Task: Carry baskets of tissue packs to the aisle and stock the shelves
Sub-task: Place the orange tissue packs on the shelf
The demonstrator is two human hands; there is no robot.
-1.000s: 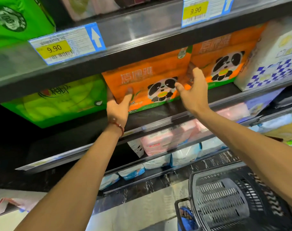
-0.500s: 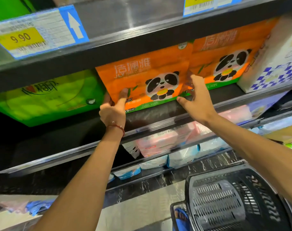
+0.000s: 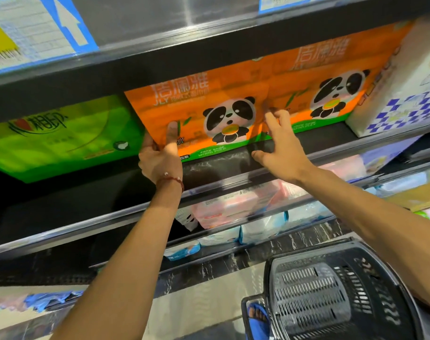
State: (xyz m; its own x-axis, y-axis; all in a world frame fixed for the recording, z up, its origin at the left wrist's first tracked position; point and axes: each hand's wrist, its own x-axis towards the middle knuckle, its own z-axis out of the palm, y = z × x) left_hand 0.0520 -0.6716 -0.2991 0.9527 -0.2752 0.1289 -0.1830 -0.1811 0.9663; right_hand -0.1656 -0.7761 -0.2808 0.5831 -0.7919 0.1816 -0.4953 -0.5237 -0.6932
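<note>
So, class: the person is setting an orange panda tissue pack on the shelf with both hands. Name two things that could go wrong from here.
1. The orange panda tissue pack is tilted, its lower left corner off the shelf in the left hand; the right hand only rests fingertips on it, so it might slip forward if released.
2. Pushed in crooked, it could jam against the neighbouring panda pack or the green tissue pack.

Bright overhead store light washes the glossy orange panda-printed tissue pack, softening its print. Above it, the brushed-metal shelf edge carries a pale vertical glare streak. Below the pack, the black shelf board sits in deep shadow. Left of the pack, the blue-and-yellow price label is smeared by blur. Shelf lines bow toward the frame edges.
</note>
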